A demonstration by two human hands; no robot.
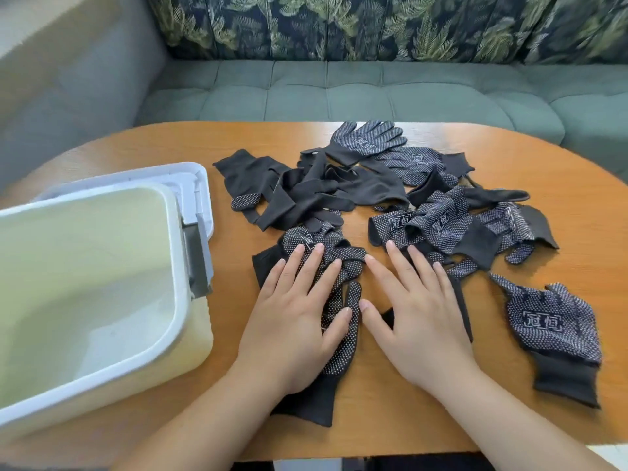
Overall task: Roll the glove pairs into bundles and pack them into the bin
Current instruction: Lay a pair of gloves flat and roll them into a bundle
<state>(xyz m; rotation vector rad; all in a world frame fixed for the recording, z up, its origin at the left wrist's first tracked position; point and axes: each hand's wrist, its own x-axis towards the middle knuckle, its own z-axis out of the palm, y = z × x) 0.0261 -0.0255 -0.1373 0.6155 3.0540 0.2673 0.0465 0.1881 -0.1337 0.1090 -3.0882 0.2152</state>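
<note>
My left hand (299, 321) covers most of the glove (341, 348) I press flat, so its shape is hard to read; its black cuff shows near my wrist; my right hand (418, 321) lies beside it, partly on cloth, partly on the table (509, 419); both hands have straight, spread fingers and grip nothing. The heap of gloves (424, 212) beyond is tangled, so I cannot count pairs; they are black, white-dotted, some printed. One lone glove (554, 331) lies apart to my right. The bin (200, 334), white and cut off at the left edge, stands on my left, half hiding its lid (200, 178).
</note>
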